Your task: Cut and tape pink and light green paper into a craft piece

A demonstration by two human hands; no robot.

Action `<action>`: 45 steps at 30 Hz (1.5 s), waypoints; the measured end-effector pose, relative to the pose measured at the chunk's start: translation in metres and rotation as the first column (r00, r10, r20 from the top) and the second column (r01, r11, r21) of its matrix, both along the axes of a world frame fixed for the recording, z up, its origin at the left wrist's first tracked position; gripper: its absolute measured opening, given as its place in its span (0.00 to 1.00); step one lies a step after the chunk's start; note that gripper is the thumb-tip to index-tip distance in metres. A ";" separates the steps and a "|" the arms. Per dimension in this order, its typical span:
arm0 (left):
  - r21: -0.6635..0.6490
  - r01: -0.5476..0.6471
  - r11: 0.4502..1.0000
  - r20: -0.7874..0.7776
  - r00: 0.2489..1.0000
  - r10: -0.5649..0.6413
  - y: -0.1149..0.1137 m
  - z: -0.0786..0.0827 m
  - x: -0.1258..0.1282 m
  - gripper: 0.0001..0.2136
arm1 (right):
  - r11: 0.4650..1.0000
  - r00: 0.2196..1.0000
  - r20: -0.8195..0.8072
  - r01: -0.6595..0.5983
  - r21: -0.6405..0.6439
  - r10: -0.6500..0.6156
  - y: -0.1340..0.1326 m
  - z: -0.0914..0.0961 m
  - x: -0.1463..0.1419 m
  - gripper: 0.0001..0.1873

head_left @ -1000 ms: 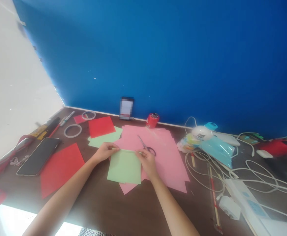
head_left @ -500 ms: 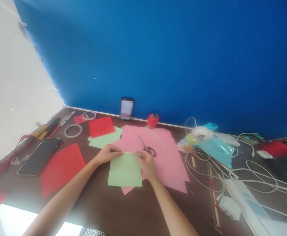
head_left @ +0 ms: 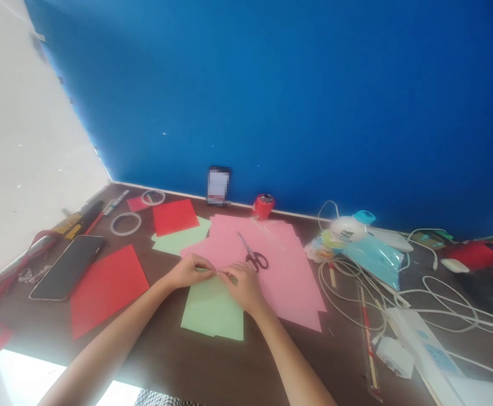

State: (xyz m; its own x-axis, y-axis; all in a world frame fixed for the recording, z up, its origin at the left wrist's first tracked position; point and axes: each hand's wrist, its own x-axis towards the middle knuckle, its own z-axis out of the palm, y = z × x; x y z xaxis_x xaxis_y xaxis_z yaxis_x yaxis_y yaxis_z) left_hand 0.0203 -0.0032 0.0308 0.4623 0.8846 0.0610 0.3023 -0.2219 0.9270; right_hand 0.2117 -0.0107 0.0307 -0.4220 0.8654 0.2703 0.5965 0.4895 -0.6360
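Observation:
A light green paper sheet lies on the dark table in front of me, partly over a spread of pink sheets. My left hand and my right hand meet at the sheet's far edge, fingertips pinched together on it. Both hands are closed on the paper's top edge. A pair of scissors with dark handles lies on the pink sheets just beyond my right hand.
A red sheet and a phone lie at the left, with tape rings and pens behind. A red tape roll stands by the blue wall. White cables, a power strip and packets crowd the right.
My hands have come together from the sheet's two far corners to the middle of its far edge. The green sheet has slid slightly toward me.

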 end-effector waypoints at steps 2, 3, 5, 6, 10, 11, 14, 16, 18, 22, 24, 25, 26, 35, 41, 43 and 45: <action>-0.010 0.002 1.000 -0.002 1.000 -0.002 0.001 -0.001 0.001 0.10 | 0.998 1.000 -0.009 0.005 -0.056 -0.005 0.002 -0.002 0.000 0.11; -0.023 0.001 1.000 0.000 1.000 -0.001 0.001 -0.001 0.001 0.10 | 0.997 1.000 -0.016 0.015 -0.077 -0.016 0.003 -0.002 0.001 0.11; -0.052 -0.010 0.999 0.000 1.000 0.010 0.003 -0.002 0.001 0.11 | 0.993 0.999 -0.037 0.023 -0.119 -0.028 0.005 -0.002 0.003 0.11; -0.067 -0.024 0.997 0.002 1.000 0.024 0.004 -0.003 0.000 0.11 | 0.989 0.998 -0.056 0.022 -0.144 -0.030 0.006 -0.002 0.004 0.12; -0.126 -0.106 0.986 0.032 0.993 0.111 0.006 -0.005 -0.005 0.12 | 0.963 0.986 -0.159 0.010 -0.271 -0.055 0.008 0.001 0.011 0.14; -0.156 -0.126 0.980 0.046 0.990 0.135 0.006 -0.006 -0.006 0.13 | 0.954 0.982 -0.179 0.005 -0.301 -0.061 0.008 0.002 0.014 0.14; -0.267 -0.165 0.949 0.107 0.974 0.199 0.007 -0.008 -0.010 0.15 | 0.935 0.973 -0.220 -0.013 -0.355 -0.070 0.011 0.006 0.021 0.14; -0.322 -0.157 0.934 0.155 0.964 0.216 0.007 -0.010 -0.013 0.17 | 0.932 0.968 -0.236 -0.008 -0.362 -0.083 0.012 0.007 0.024 0.14; -0.368 -0.152 0.917 0.178 0.957 0.229 0.008 -0.011 -0.015 0.20 | 0.936 0.962 -0.250 0.013 -0.351 -0.106 0.013 0.007 0.025 0.14; -0.442 -0.133 0.887 0.167 0.960 0.227 0.009 -0.010 -0.018 0.24 | 0.941 0.956 -0.250 0.061 -0.332 -0.150 0.015 0.004 0.027 0.14; -0.381 -0.157 0.911 0.124 0.968 0.219 0.009 -0.008 -0.018 0.22 | 0.941 0.956 -0.247 0.069 -0.332 -0.157 0.016 0.001 0.028 0.14; -0.341 -0.175 0.924 0.101 0.970 0.221 0.009 -0.007 -0.018 0.20 | 0.940 0.956 -0.249 0.065 -0.334 -0.154 0.016 0.001 0.028 0.14; -0.308 -0.193 0.932 0.087 0.969 0.229 0.009 -0.006 -0.018 0.19 | 0.940 0.957 -0.250 0.058 -0.336 -0.149 0.016 0.000 0.028 0.14; -0.380 -0.276 0.883 0.166 0.919 0.359 0.009 -0.008 -0.016 0.20 | 0.958 0.953 -0.273 0.049 -0.282 -0.129 0.011 0.006 0.023 0.12; -0.463 -0.267 0.845 0.282 0.860 0.426 0.009 -0.010 -0.017 0.21 | 0.956 0.953 -0.260 0.080 -0.281 -0.156 0.011 0.006 0.023 0.12; -0.496 -0.221 0.840 0.328 0.848 0.416 0.009 -0.010 -0.016 0.22 | 0.958 0.954 -0.251 0.090 -0.273 -0.161 0.011 0.006 0.023 0.11; -0.493 -0.190 0.849 0.336 0.858 0.388 0.009 -0.009 -0.016 0.23 | 0.960 0.955 -0.250 0.094 -0.264 -0.162 0.011 0.004 0.022 0.11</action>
State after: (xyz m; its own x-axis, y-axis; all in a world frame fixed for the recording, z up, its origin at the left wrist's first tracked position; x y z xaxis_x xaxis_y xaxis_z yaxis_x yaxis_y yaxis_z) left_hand 0.0040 0.0059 0.0221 0.1994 0.9522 -0.2315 -0.1399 0.2615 0.9550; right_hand 0.2338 0.0002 0.0350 -0.2451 0.9610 0.1283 0.4356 0.2274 -0.8709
